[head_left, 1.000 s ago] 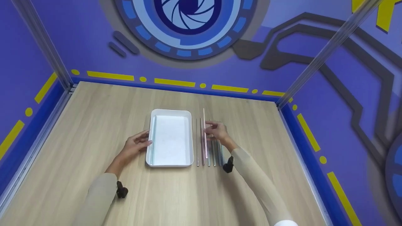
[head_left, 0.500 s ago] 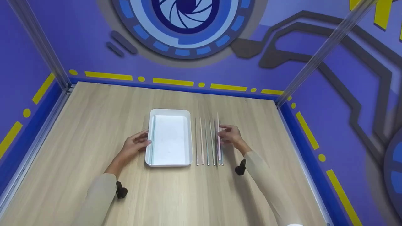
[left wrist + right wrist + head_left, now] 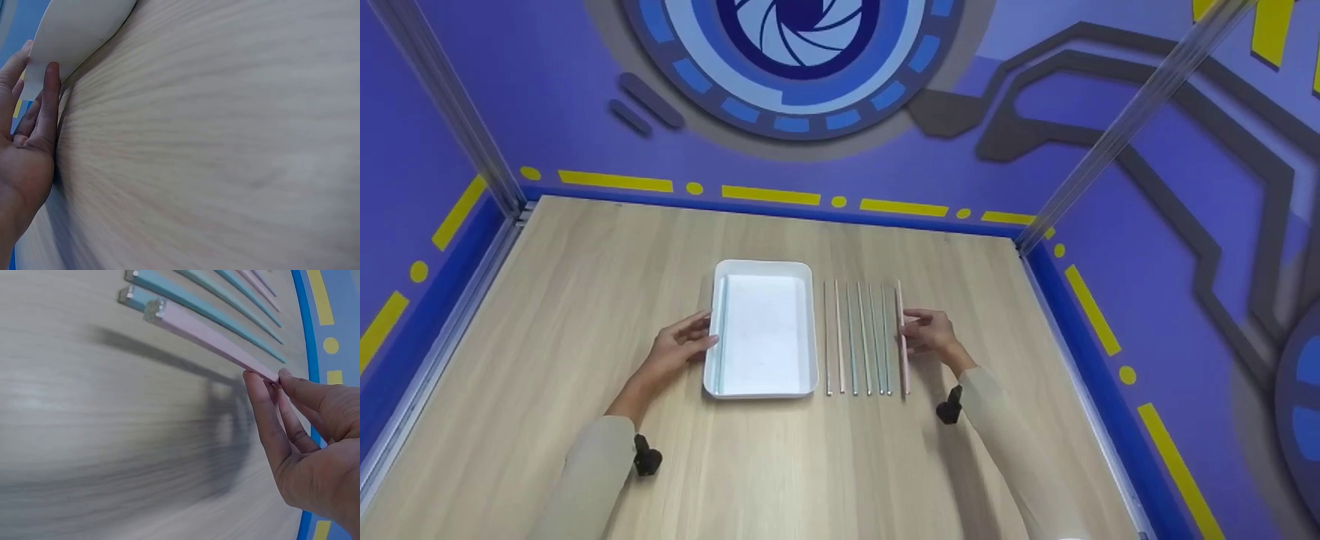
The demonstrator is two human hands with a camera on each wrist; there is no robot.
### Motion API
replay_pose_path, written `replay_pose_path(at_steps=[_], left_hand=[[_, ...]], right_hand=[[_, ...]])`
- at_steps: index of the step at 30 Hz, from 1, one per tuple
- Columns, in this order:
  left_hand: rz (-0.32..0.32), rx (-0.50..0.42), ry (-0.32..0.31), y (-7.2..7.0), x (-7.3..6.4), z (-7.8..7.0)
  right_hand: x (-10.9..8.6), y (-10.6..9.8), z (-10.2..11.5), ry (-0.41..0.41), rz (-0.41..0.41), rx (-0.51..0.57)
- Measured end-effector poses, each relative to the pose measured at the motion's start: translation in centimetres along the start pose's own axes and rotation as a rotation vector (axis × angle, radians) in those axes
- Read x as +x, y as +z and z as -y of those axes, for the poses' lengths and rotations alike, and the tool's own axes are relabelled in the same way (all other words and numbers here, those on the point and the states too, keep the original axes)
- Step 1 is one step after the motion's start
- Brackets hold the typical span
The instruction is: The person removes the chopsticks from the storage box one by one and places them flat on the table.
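My right hand (image 3: 934,332) pinches a pink chopstick (image 3: 903,367) between thumb and fingertips, at the right end of a row. In the right wrist view, the pink chopstick (image 3: 197,334) is held above the tabletop, with its shadow below. Several pastel chopsticks (image 3: 855,352) lie parallel on the table between this hand and a white rectangular tray (image 3: 769,395). Along the tray's left inner side lies a light blue chopstick (image 3: 721,337). My left hand (image 3: 675,346) touches the tray's left side with fairly straight fingers; the left wrist view shows fingers (image 3: 51,84) against its outer wall.
The wooden table (image 3: 780,472) is enclosed by blue-purple panels (image 3: 585,142) with yellow markings at the back and sides. Metal posts (image 3: 1140,120) stand at the back corners. A small black device (image 3: 647,456) sits at each wrist.
My right hand has carried the pink chopstick rightward, from over the left part of the row to just beyond its right end, and lower. My left hand stays at the tray.
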State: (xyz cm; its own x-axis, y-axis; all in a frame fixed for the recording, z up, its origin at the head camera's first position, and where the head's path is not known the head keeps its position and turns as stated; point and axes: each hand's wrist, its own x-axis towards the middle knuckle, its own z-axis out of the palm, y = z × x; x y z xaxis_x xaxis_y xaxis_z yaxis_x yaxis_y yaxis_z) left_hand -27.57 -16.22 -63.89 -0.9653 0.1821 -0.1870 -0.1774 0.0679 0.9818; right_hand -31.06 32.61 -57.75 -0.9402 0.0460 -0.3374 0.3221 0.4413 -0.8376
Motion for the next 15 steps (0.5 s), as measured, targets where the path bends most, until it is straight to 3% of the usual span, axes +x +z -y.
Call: replay_pose_path(at_steps=[15], left_hand=[[0.022, -0.039, -0.004, 0.0, -0.3, -0.2]], right_hand=[[0.4, 1.1, -1.1, 0.029, -0.023, -0.023]])
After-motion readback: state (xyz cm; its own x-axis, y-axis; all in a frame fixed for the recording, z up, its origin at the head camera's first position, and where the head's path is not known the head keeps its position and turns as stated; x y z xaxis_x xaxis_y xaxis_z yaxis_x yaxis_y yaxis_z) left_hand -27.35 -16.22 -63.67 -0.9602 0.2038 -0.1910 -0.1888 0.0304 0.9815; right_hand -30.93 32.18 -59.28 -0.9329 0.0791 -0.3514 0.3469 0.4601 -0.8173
